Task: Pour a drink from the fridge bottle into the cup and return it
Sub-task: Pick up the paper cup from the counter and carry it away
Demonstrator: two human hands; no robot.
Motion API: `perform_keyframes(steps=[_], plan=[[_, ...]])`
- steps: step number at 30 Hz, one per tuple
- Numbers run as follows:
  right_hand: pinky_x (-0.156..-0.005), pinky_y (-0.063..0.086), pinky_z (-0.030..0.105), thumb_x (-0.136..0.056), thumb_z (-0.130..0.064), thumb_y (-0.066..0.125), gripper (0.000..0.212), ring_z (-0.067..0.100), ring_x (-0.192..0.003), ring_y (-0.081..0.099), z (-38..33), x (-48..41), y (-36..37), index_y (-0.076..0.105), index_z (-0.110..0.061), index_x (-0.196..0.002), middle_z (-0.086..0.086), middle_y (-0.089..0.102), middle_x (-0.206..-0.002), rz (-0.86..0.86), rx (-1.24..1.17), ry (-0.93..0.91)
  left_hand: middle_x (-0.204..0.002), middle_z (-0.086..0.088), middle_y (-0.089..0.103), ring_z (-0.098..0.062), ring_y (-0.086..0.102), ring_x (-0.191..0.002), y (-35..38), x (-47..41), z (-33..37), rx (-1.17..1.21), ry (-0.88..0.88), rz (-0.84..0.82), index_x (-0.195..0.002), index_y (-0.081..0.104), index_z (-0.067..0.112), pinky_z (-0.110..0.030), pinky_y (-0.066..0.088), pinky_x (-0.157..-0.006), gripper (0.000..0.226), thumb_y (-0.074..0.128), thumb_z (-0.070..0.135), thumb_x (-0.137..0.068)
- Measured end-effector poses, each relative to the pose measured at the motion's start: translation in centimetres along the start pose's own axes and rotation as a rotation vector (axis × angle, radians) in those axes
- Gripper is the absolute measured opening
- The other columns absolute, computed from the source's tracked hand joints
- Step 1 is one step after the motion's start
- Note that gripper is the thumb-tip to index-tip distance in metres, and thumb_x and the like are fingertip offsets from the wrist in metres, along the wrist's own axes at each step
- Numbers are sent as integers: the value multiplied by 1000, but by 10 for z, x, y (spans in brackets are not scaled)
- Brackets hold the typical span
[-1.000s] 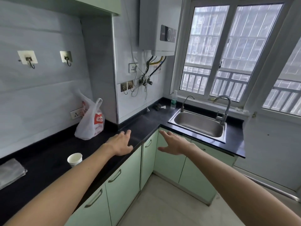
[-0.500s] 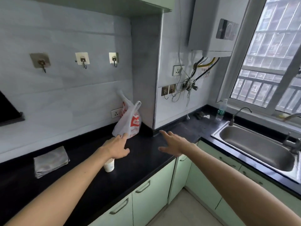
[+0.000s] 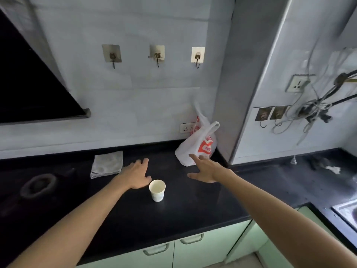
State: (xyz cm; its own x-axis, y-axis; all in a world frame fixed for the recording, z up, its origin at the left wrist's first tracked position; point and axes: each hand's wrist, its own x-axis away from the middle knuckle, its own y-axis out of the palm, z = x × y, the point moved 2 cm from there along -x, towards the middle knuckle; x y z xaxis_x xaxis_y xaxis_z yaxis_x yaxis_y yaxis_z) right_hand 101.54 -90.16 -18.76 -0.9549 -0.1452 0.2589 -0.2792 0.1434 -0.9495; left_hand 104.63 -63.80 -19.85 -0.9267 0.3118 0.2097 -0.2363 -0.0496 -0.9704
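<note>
A white paper cup (image 3: 157, 190) stands upright on the black countertop (image 3: 173, 219), and it looks empty inside. My left hand (image 3: 136, 176) hovers just left of and behind the cup, fingers spread, holding nothing. My right hand (image 3: 204, 170) is stretched out to the right of the cup, also spread and empty, in front of a plastic bag. No bottle and no fridge are in view.
A white and red plastic bag (image 3: 199, 146) leans in the wall corner. A folded grey cloth (image 3: 107, 164) lies to the left. A dark hob ring (image 3: 38, 185) sits far left, a sink corner (image 3: 347, 211) far right. Green cabinet doors (image 3: 193, 248) run below.
My view has swung left along the counter, so the window and most of the sink have left the frame. The cup now stands between my two outstretched hands.
</note>
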Motion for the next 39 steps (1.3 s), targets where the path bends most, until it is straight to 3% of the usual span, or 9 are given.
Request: perform_keyframes(steps=[8,15,26,32,39], plan=[[-100,45,45,-94,-55,54,83,33,-126,51,-7,-54,24,6,-29,-156,11,37,-147,-89,-50,-119,-143,-15,43,-31,50,-127,33,-6,-20,74,-137,-63,-154,15,12,-44,48,-99,77,54,40,-94],[-103,45,48,-92,-55,56,84,32,-128,49,-26,-86,64,6,-31,-155,10,35,-150,-174,-91,-164,-138,-12,47,-27,55,-120,69,-9,-40,116,-213,-144,-153,18,13,-42,51,-95,75,56,38,-94],[-102,45,50,-92,-54,58,85,32,-127,51,-28,-112,121,7,-30,-155,11,37,-149,-238,-222,-77,-135,-11,48,-29,55,-120,113,-50,-54,171,-143,-247,-149,23,13,-41,49,-93,68,55,39,-95],[-111,38,53,-90,-52,62,86,30,-140,35,-32,-120,145,7,-36,-153,7,33,-153,-185,-422,-22,-143,-14,45,-30,51,-128,131,-67,-59,262,-119,-245,-151,21,12,-42,46,-99,70,55,39,-96],[-113,31,51,-92,-46,62,85,33,-140,30,-37,-118,175,6,-35,-155,8,33,-150,-144,-500,-19,-145,-14,44,-30,49,-130,149,-73,-58,295,-107,-276,-149,24,12,-41,44,-99,66,54,39,-96]])
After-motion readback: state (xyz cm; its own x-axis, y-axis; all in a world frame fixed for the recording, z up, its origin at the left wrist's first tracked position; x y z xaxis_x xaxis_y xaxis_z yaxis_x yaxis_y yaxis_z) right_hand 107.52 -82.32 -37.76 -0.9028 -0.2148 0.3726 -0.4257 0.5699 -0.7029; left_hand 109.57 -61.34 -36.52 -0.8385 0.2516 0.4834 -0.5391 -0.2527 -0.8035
